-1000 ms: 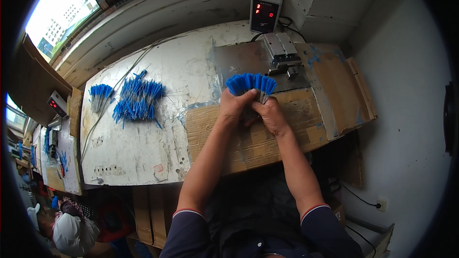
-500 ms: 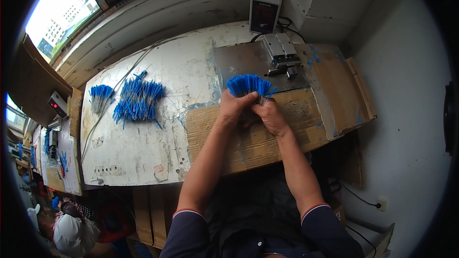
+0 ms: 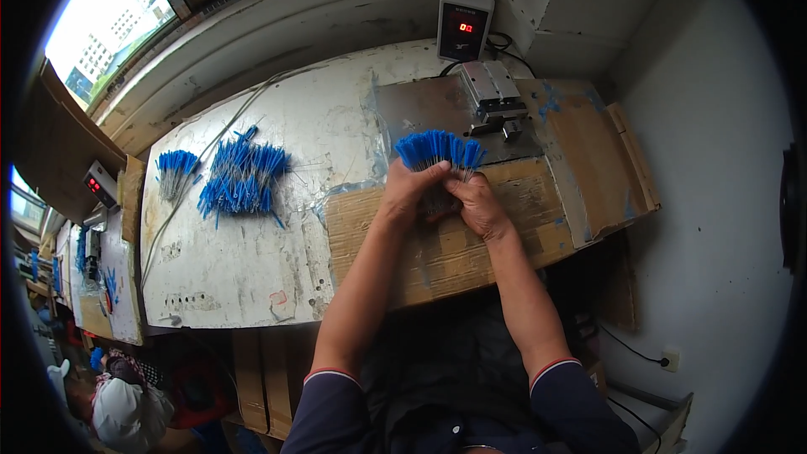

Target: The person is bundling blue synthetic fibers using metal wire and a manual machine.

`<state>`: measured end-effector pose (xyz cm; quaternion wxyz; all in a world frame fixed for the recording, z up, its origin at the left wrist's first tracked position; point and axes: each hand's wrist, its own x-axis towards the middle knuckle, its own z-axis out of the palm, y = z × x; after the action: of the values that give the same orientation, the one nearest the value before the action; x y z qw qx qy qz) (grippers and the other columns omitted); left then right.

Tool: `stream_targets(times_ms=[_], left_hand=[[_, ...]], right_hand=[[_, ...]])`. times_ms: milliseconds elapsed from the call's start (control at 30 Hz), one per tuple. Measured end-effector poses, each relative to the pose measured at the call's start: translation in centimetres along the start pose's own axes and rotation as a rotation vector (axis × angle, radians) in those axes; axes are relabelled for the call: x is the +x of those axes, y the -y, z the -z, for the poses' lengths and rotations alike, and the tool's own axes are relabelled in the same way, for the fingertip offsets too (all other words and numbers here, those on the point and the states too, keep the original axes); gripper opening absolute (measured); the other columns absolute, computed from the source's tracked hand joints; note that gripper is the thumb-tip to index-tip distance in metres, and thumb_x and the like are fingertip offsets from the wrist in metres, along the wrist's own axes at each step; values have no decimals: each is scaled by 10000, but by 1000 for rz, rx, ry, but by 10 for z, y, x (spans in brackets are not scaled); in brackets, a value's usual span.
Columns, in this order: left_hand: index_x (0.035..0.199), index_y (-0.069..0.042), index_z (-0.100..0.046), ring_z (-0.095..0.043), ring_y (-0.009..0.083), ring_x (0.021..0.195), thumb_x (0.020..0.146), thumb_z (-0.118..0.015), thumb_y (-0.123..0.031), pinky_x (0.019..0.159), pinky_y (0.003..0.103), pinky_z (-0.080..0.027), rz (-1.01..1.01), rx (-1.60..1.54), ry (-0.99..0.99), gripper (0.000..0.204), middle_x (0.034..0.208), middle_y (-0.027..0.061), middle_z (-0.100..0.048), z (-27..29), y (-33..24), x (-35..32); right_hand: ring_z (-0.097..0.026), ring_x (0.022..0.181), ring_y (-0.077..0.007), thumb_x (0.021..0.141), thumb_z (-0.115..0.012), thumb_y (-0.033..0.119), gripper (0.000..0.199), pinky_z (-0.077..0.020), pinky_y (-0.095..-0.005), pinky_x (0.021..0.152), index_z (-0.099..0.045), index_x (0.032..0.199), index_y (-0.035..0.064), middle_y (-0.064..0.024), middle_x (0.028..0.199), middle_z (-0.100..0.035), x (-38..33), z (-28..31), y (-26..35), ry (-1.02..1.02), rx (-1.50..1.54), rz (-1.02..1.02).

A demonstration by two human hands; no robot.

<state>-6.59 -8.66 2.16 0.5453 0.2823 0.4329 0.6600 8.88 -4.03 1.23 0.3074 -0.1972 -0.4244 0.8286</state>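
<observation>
From my remote seat I see both forearms converge over the cardboard sheet, wrists close together. The left hand and the right hand meet above the sheet's far edge, thumbs on top, both grasping the bunch of blue-tipped wires, which fans out just beyond that edge. The fingers underneath are mostly hidden, so I can't be sure how they curl. Compared with half a second ago, the hands are almost in place, the bunch's right-hand tips sit closer together, and the display box beyond the sheet, dark then, shows red digits.
</observation>
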Motion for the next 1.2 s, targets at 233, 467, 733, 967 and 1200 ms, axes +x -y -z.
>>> stream_targets(times_ms=[233, 467, 733, 967, 1200], left_hand=[[1153, -33, -685, -679, 151, 941, 785, -889, -141, 876, 319, -547, -36, 78, 60, 435, 1039, 49, -726, -1, 1, 0], [1119, -29, -709, -701, 171, 902, 801, -861, -104, 849, 322, -561, 43, -90, 17, 360, 989, 65, -743, -7, -1, 0], [1114, -29, -708, -696, 177, 918, 826, -845, -114, 854, 330, -558, 48, -67, -21, 330, 1018, 67, -738, -2, 5, 2], [1121, -49, -718, -683, 161, 952, 830, -840, -104, 873, 318, -546, -105, 25, 48, 320, 1049, 45, -735, -2, 6, 1], [1218, -18, -692, -682, 173, 1077, 835, -784, 20, 984, 318, -531, -166, 364, 261, 395, 1159, 68, -732, 9, 1, 2]], right_hand=[[-598, 1122, -109, 1028, -620, 133, 269, -460, -294, 1023, -624, 1282, 45, -10, 1211, -660, -3, -5, 1, -4, -235, 74], [-604, 1166, -145, 1027, -600, 126, 284, -462, -313, 1042, -621, 1296, 39, -56, 1252, -661, 0, 1, -1, -14, -88, 78], [-612, 1190, -175, 1051, -536, 130, 304, -468, -343, 1058, -611, 1322, 14, -78, 1276, -660, 1, 15, -6, 15, 43, -8], [-596, 1191, -155, 1020, -576, 81, 311, -444, -324, 1060, -613, 1324, 30, -54, 1278, -661, 0, 1, -8, -34, -102, 128], [-626, 1143, -163, 967, -595, 50, 300, -471, -325, 1016, -631, 1264, 34, -38, 1220, -690, -5, 13, -13, -47, -733, 374]])
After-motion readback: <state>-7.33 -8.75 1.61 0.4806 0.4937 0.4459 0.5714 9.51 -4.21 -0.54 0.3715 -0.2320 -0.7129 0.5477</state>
